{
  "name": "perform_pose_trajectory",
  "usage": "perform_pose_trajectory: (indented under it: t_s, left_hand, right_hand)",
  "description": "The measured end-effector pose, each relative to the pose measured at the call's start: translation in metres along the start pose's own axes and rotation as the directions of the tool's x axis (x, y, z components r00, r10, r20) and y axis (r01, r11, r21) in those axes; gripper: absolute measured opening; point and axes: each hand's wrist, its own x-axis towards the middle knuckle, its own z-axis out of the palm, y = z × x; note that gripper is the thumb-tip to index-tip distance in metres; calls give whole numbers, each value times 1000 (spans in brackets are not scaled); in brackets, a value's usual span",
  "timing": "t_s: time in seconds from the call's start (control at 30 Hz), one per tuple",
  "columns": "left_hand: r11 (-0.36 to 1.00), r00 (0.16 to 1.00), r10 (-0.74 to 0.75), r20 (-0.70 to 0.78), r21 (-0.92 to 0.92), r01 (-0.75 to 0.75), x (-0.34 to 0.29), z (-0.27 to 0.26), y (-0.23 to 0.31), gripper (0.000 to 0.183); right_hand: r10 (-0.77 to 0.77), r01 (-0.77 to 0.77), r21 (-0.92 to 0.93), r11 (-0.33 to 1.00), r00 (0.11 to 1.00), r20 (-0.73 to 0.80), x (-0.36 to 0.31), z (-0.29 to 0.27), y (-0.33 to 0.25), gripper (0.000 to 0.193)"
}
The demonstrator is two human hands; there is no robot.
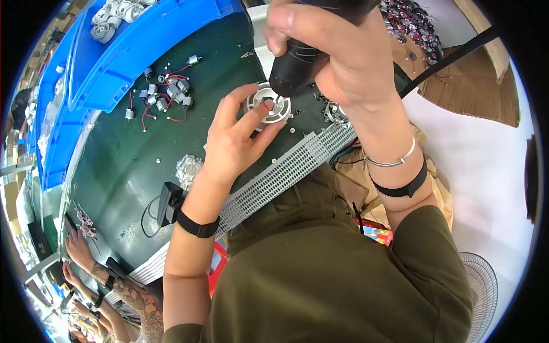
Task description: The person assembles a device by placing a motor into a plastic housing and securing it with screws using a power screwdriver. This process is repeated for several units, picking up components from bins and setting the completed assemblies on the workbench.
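Observation:
My left hand (pixel 231 134) lies on the green tabletop with its fingers curled round the rim of a round light-grey plastic housing (pixel 279 114). One fingertip reaches into the middle of the housing. My right hand (pixel 349 54) is wrapped round a black power screwdriver (pixel 294 68), which points down over the housing's far right part. Its tip is partly hidden, so I cannot tell whether it touches a screw. Right of the housing, partly behind my right wrist, sits another round metallic-looking part (pixel 336 113). A few small white pieces are scattered close by.
Several small motors with red wires (pixel 171 91) lie at the back left, beside blue bins (pixel 154 37) holding grey round parts (pixel 114 17). A clear crumpled bag (pixel 189 170) is near my left wrist. Wired parts (pixel 409 28) are heaped back right. A co-worker's hand (pixel 79 250) shows far left.

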Motion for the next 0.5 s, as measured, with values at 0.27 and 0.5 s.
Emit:
perform_pose_trajectory:
  t_s: [0.27, 0.5]
  left_hand:
    - [1000, 1000, 11, -16, 0, -11, -2, 1, -1, 29]
    - [1000, 1000, -2, -21, -2, 2, -1, 3, -1, 29]
  right_hand:
    - [507, -471, 191, 861, 819, -269, -5, 7, -14, 12]
    - [-4, 7, 101, 995, 999, -36, -8, -1, 15, 12]
